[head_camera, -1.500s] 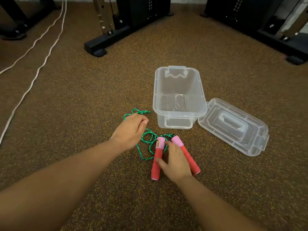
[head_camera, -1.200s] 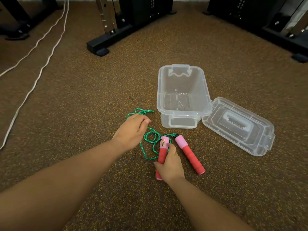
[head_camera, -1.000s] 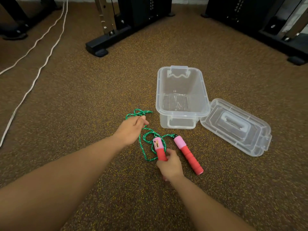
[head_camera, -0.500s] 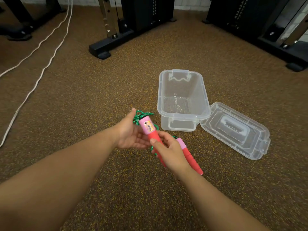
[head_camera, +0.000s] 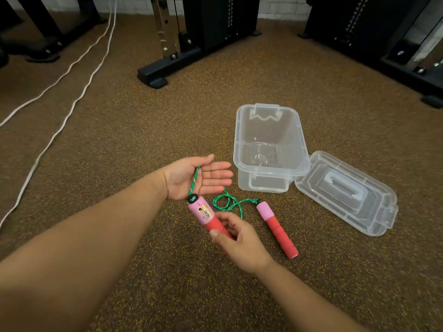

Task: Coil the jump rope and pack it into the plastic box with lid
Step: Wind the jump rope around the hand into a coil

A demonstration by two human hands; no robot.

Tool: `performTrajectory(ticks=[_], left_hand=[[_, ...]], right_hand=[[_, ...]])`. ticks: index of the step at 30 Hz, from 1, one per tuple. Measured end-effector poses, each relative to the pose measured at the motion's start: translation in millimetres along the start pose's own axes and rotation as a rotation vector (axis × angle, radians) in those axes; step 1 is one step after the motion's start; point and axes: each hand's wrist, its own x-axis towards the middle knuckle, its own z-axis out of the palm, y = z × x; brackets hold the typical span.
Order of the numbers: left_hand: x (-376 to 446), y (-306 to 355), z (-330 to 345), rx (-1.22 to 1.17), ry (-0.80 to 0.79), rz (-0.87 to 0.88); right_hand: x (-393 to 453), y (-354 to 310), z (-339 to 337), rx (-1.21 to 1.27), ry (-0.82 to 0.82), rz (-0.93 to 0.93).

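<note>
My right hand [head_camera: 239, 245] grips the red grip of one pink-and-red jump rope handle [head_camera: 203, 215] and holds it off the floor. Its green rope [head_camera: 194, 180] runs up across the palm of my left hand [head_camera: 199, 177], which is flat with straight fingers. More green rope loops on the floor to the second handle [head_camera: 275, 227], which lies beside my right hand. The clear plastic box [head_camera: 269, 149] stands empty just beyond my left hand. Its clear lid [head_camera: 345, 191] lies on the floor to the right of it.
Brown speckled floor all around. Two white cords [head_camera: 72, 85] run along the left side. Black gym machine bases stand at the back centre [head_camera: 155, 75] and back right [head_camera: 407, 65].
My right hand has lifted one handle off the floor and drawn it back a little. My left hand has let go of the rope bunch, turned palm up and flattened under the rope.
</note>
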Motion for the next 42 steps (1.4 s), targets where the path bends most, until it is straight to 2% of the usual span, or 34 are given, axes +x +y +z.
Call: performTrajectory(ticks=[10, 15, 20, 22, 24, 28, 32, 36, 39, 42], left_hand=[[5, 8, 7, -0.156, -0.061, 0.032], [6, 6, 17, -0.098, -0.142, -0.048], [-5, 7, 19, 0.001, -0.299, -0.150], [-9, 6, 19, 0.039, -0.355, -0.192], [-10, 5, 19, 0.077, -0.395, -0.217], [-15, 6, 24, 0.095, -0.459, -0.216], [-18, 9, 27, 0.068, -0.464, -0.210], [-21, 18, 30, 0.001, -0.356, -0.131], [-22, 25, 31, -0.079, -0.266, -0.029], [-19, 29, 29, -0.200, -0.175, 0.092]], right_hand=[[6, 10, 9, -0.136, -0.004, -0.003], [13, 5, -3, -0.271, -0.050, 0.007], [21, -6, -25, -0.121, 0.286, -0.075], [31, -13, -31, -0.137, 0.346, -0.147], [40, -27, -34, -0.125, 0.304, -0.189], [51, -50, -34, -0.098, 0.078, -0.245], [49, -58, -29, -0.141, 0.037, -0.252], [38, -45, -24, -0.103, 0.183, -0.138], [34, -29, -25, -0.253, 0.289, -0.121], [25, -25, -29, -0.492, 0.284, -0.169]])
